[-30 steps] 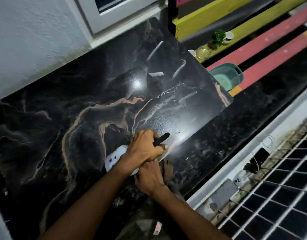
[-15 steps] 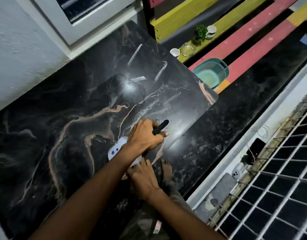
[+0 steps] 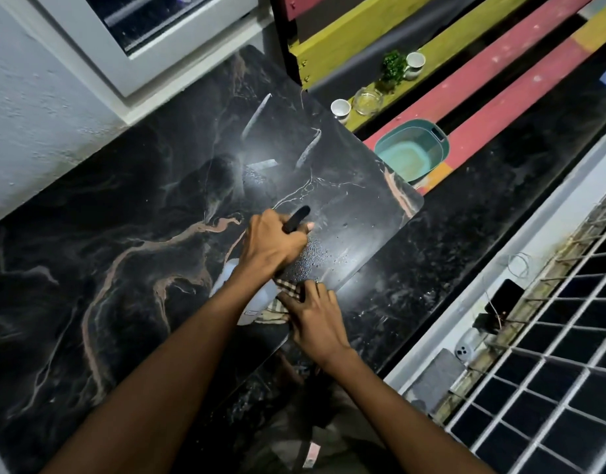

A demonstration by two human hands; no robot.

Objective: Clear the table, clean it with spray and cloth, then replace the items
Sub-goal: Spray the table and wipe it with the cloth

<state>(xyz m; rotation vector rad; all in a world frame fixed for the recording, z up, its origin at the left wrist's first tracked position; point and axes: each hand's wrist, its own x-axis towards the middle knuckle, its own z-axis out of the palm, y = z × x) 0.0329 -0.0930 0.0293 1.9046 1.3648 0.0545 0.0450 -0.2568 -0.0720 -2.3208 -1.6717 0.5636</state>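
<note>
Spray bottle (image 3: 252, 295) within left fingers (image 3: 277, 230)

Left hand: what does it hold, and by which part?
The left hand holds a white spray bottle by its black trigger head, near the top.

Both forearms are bare all the way up, no sleeves in view at all. No watch, no bracelet, no rings that I can spot on the left hand (image 3: 272, 242) or the right hand (image 3: 315, 316), and no gloves either. Down at the bottom edge there's a bit of dark, drab clothing (image 3: 328, 449), looks like trousers or shorts, with a small pale tag (image 3: 311, 455) on it. Too dim to read anything on it.
</note>
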